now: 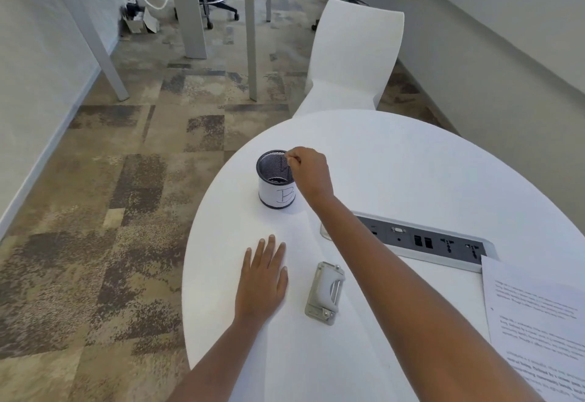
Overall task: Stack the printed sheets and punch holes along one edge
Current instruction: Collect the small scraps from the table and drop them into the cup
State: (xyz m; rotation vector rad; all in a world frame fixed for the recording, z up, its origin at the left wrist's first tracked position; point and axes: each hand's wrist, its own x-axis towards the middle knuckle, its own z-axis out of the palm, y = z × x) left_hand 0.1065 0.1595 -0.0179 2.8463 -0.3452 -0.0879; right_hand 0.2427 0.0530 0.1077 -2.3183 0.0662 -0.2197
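Pinching a small thin item (288,158) at the rim of a black mesh cup (275,180), the right hand (308,173) is reaching across a round white table (427,164) with its fingers curled tightly together. What the item is cannot be told; it is too small. The cup is standing upright near the table's far left edge and is wearing a white label marked "B".

The left hand (262,284) is lying flat on the tabletop, palm down, with its fingers straight and slightly spread, holding nothing. Whether a blank sheet is lying under it cannot be told, white on white.

The printed sheets (538,322) are lying at the near right edge of the table, well apart from both hands and on the far side of the right forearm, so the right arm is the nearer 1 for fetching them. They are fanning slightly and not looking squared, so the stacking is likely not yet done.

The hole punch (326,294) is sitting between the left hand and the right forearm, just beside the left hand, its long axis pointing away from the person.

A grey socket strip (421,240) is running between the cup and the sheets, set into the tabletop. A white chair (354,53) is standing beyond the table.
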